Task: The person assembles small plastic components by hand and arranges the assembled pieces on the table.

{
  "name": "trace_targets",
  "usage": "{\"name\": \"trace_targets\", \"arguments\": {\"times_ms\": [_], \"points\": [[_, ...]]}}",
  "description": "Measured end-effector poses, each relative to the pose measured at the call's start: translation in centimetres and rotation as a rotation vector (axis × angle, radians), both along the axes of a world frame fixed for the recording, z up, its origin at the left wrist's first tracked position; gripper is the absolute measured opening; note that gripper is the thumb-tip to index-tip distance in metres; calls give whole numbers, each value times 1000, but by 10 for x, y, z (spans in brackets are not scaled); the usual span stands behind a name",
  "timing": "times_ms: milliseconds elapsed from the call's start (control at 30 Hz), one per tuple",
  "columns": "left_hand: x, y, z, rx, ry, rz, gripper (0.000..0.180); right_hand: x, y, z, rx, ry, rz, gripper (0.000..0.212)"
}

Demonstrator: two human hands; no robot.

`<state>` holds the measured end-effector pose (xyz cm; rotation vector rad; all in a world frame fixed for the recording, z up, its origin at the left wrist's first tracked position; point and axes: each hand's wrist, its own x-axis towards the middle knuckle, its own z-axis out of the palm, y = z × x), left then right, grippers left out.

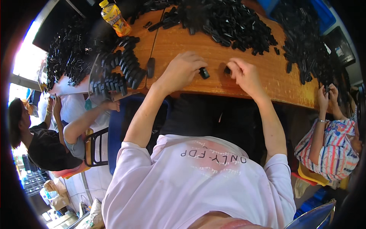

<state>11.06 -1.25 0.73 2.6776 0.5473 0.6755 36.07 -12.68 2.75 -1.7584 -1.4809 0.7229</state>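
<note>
Over the wooden table [183,42], my left hand [182,70] is closed on a small glossy black plastic part [204,73], which sticks out past the fingertips. A short gap away, my right hand [244,74] pinches a smaller dark piece [227,70]; most of it is hidden by the fingers. Both hands are slightly blurred. Beyond them lies a large heap of loose black plastic parts [236,28]. To the left of my left hand, a single black part [151,68] rests on the table.
Rows of black parts [127,63] cover the table's left side, near a yellow-capped drink bottle [115,19]. More parts are heaped at far left [68,53] and right [305,42]. One person [45,141] sits at left, another [328,145] at right, hands on parts.
</note>
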Motion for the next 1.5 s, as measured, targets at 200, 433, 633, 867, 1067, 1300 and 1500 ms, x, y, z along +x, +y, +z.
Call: {"name": "trace_targets", "arguments": {"times_ms": [200,433,633,867,1067,1300,1500], "points": [[-9,-20,-20,-40,-206,135,36,25,4,-27,470,-393,320,26],[-5,-17,-16,-212,-275,191,35,10,11,-31,469,-436,235,19],[-16,-16,-20,-264,-356,179,37,-27,24,-32,457,-256,379,15],[2,-15,-24,-217,-395,82,39,-40,35,-43,667,-396,444,13],[-20,-14,-21,123,-225,182,34,-24,26,-35,541,-328,413,20],[-107,18,-11,301,71,749,28,87,33,-51,508,-766,-129,29],[-159,-53,-6,277,128,912,22,86,39,-60,423,-726,-108,31]]}}
